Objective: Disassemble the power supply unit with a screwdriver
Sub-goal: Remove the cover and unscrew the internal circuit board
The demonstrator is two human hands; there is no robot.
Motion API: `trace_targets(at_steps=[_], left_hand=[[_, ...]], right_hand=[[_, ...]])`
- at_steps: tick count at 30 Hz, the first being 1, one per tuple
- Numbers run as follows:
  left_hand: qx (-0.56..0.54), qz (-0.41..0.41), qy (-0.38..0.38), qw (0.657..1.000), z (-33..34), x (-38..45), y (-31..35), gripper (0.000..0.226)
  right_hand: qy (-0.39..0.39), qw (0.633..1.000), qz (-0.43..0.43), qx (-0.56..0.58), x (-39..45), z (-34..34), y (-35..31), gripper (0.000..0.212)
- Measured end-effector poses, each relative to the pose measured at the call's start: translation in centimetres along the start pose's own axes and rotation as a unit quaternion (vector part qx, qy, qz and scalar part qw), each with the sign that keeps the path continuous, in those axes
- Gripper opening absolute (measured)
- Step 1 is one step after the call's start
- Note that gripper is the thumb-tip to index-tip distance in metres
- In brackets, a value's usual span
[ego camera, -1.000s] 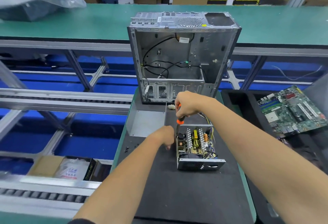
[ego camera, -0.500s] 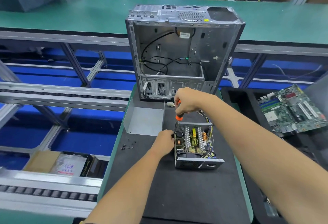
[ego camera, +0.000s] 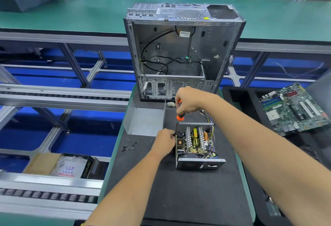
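The opened power supply unit (ego camera: 196,144) stands on a black mat (ego camera: 179,190), its circuit board, heat sinks and coils exposed. My right hand (ego camera: 188,100) grips an orange-handled screwdriver (ego camera: 179,115) held upright, its shaft going down at the unit's back left corner. My left hand (ego camera: 163,142) holds the unit's left wall with curled fingers. The unit's removed grey cover (ego camera: 145,120) lies just behind and to the left. Several small black screws (ego camera: 128,147) lie on the mat left of my left hand.
An empty metal computer case (ego camera: 180,51) stands open behind the unit. A green motherboard (ego camera: 293,108) lies in a black tray on the right. Conveyor rails and blue bins run along the left, with a cardboard box (ego camera: 59,166) below.
The view shifted slightly and moved closer. My left hand slid from the mat beside the unit onto its left wall. The screwdriver stays at the same corner.
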State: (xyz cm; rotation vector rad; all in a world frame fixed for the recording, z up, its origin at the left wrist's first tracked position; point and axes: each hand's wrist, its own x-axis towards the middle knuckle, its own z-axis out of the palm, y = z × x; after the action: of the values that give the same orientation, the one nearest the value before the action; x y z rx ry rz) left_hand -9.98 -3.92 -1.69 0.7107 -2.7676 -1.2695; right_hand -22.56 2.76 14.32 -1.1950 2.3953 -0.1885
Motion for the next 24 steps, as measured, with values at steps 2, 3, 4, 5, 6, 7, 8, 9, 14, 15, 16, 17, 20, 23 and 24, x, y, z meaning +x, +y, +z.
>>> trace_targets(at_steps=[2,3,4,5,6,7,8,9,14,15,16,17,20,23,24], left_hand=[[-0.023,-0.008,0.008,1.0,0.3,-0.2,-0.1,0.034],[-0.034,-0.014,0.008,0.999,0.5,-0.3,-0.1,0.032],[-0.042,-0.017,0.009,0.999,0.6,-0.3,-0.2,0.029],[-0.048,-0.018,0.01,0.999,0.8,-0.4,-0.3,0.026],[-0.05,-0.018,0.014,0.998,1.0,-0.4,-0.3,0.025],[-0.052,-0.018,0.02,0.998,1.1,-0.5,-0.3,0.024],[-0.052,-0.018,0.027,0.998,1.2,-0.5,-0.3,0.024],[-0.055,-0.019,0.034,0.998,1.2,-0.5,-0.3,0.023],[-0.06,-0.022,0.05,0.997,1.4,-0.4,-0.3,0.022],[-0.059,-0.023,0.05,0.997,1.4,-0.4,-0.3,0.022],[-0.059,-0.024,0.051,0.997,1.4,-0.4,-0.3,0.022],[-0.059,-0.023,0.052,0.997,1.4,-0.4,-0.3,0.022],[-0.059,-0.023,0.054,0.997,1.4,-0.5,-0.2,0.023],[-0.058,-0.024,0.05,0.997,1.3,-0.4,-0.1,0.024],[-0.059,-0.025,0.05,0.997,1.3,-0.4,-0.1,0.025]], right_hand=[[-0.001,1.0,0.0,0.002,-0.1,0.0,0.0,0.022],[-0.003,1.0,0.0,0.001,-0.1,0.0,0.0,0.022],[-0.003,1.0,-0.001,-0.002,-0.1,0.0,0.0,0.021],[-0.003,1.0,-0.002,-0.005,-0.1,0.0,0.1,0.02],[-0.002,1.0,-0.003,-0.007,-0.2,0.0,0.1,0.02],[0.001,1.0,-0.004,-0.01,-0.2,0.1,0.1,0.019],[0.004,1.0,-0.007,-0.013,-0.2,0.3,0.0,0.02],[0.008,1.0,-0.01,-0.017,-0.3,0.4,-0.1,0.021],[0.026,0.999,-0.025,-0.026,-0.4,0.6,-0.2,0.023],[0.028,0.999,-0.026,-0.027,-0.4,0.6,-0.2,0.023],[0.03,0.999,-0.028,-0.028,-0.4,0.6,-0.2,0.023],[0.032,0.999,-0.029,-0.03,-0.4,0.6,-0.2,0.023],[0.028,0.998,-0.034,-0.036,-0.5,0.8,-0.3,0.021],[0.025,0.998,-0.036,-0.042,-0.6,1.0,-0.3,0.02],[0.026,0.998,-0.038,-0.045,-0.6,1.0,-0.4,0.02]])
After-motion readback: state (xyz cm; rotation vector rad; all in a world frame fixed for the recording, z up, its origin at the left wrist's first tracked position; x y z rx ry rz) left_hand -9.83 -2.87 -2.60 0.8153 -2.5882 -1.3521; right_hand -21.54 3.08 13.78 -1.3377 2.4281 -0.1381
